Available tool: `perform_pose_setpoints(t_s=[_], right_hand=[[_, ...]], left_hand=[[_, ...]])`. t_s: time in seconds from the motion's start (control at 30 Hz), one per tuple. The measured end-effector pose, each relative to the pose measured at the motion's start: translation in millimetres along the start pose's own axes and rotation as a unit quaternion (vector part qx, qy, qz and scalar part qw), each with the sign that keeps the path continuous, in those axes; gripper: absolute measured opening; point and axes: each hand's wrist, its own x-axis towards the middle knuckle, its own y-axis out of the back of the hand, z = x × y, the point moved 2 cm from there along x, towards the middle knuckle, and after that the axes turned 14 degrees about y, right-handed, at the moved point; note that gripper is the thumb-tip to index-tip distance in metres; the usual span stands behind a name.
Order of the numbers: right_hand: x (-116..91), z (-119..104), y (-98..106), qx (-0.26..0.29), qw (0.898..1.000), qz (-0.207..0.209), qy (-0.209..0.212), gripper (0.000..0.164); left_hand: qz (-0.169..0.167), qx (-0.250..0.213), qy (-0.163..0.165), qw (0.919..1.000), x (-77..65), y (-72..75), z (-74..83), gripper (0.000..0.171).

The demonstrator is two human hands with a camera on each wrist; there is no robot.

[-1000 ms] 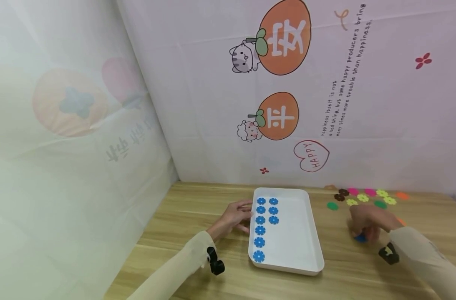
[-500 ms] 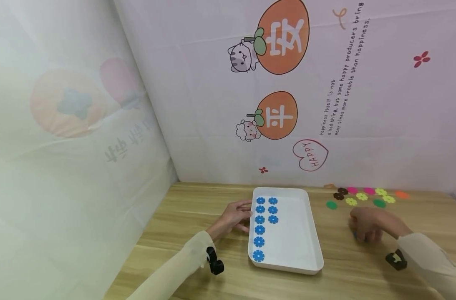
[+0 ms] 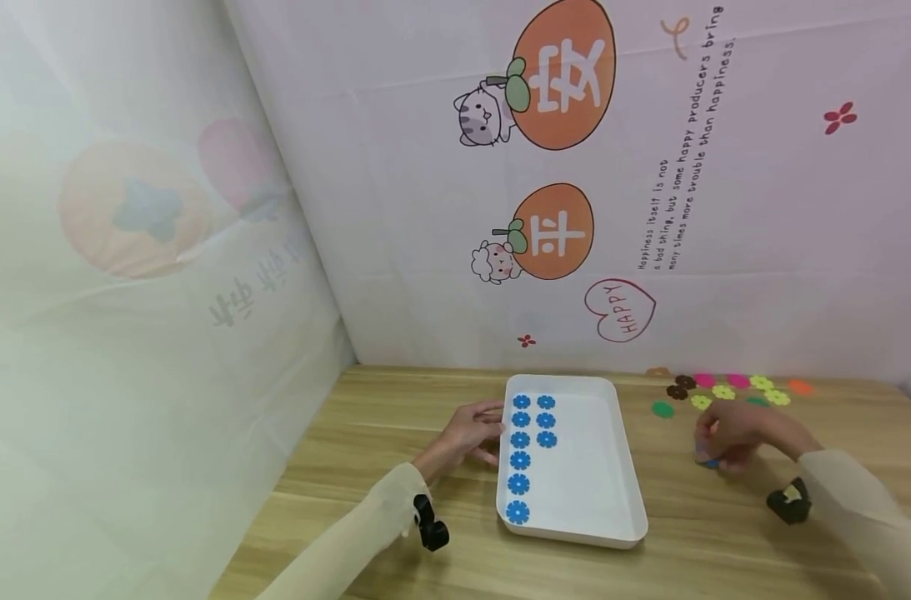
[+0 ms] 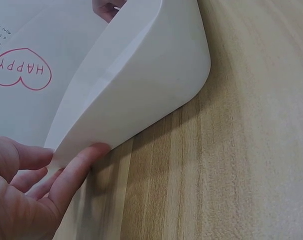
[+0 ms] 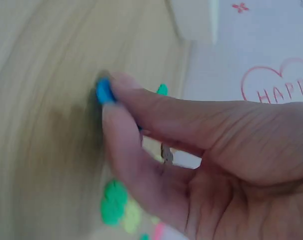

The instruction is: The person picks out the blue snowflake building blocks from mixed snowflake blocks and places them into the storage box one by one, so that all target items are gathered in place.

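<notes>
A white tray [image 3: 590, 492] lies on the wooden table. Blue notched snowflake discs [image 3: 519, 460] line its left side in a full column, and three more form a second column beside it. My left hand [image 3: 466, 435] rests against the tray's left wall; in the left wrist view its extended fingers [image 4: 76, 170] touch the outside and the rim. To the right of the tray, my right hand [image 3: 736, 433] pinches a blue snowflake disc [image 5: 104, 91] between thumb and forefinger, low over the table. Whether more than one disc is in that hand, I cannot tell.
Behind the right hand lie loose discs: green [image 3: 663, 410], yellow [image 3: 723, 392], brown [image 3: 678, 392], pink [image 3: 738, 381] and orange [image 3: 801, 387]. A printed white cloth [image 3: 425, 317] stands along the table's back edge and another cloth wall on the left.
My right hand shifts slightly on the right side of the table, its fingers turning so that more of the blue disc shows. The left hand and the tray stay in place.
</notes>
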Motion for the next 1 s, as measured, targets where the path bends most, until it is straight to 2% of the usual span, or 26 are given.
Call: perform_pose_setpoints(t_s=[0.07,0.13,0.23,0.3,0.47,0.53,0.8,0.9,1.0], right_hand=[[2,4,0,0.076,0.997,-0.004,0.026,0.008],[4,6,1,0.142,0.988,-0.012,0.057,0.016],[8,3,2,0.200,0.975,-0.021,0.093,0.024],[10,-3,2,0.205,0.973,-0.020,0.109,0.028],[17,-24,-2,0.181,0.978,0.035,0.102,0.034],[21,-33,-5,0.192,0.975,0.050,0.102,0.033],[40,-55,-23,0.302,0.944,0.004,0.134,0.024],[46,-61,-29,0.308,0.941,0.004,0.139,0.022],[52,-68,-36,0.297,0.945,0.009,0.139,0.021]], left_hand=[[-0.001,0.001,-0.001,1.0000,0.4,-1.3,0.2,0.048],[-0.002,0.004,-0.004,1.0000,0.4,-2.3,0.6,0.048],[-0.002,0.004,-0.006,1.0000,0.4,-3.5,0.5,0.048],[-0.001,0.006,-0.007,1.0000,0.4,-4.2,0.3,0.048],[0.005,0.009,-0.007,0.9999,0.7,-5.1,0.8,0.048],[0.005,0.009,-0.008,0.9999,1.0,-5.2,1.5,0.048],[0.010,0.010,-0.009,0.9999,0.6,-3.1,1.9,0.047],[0.012,0.013,-0.010,0.9998,-0.9,-2.4,1.5,0.047],[0.013,0.019,-0.008,0.9997,-2.6,-2.4,0.6,0.047]])
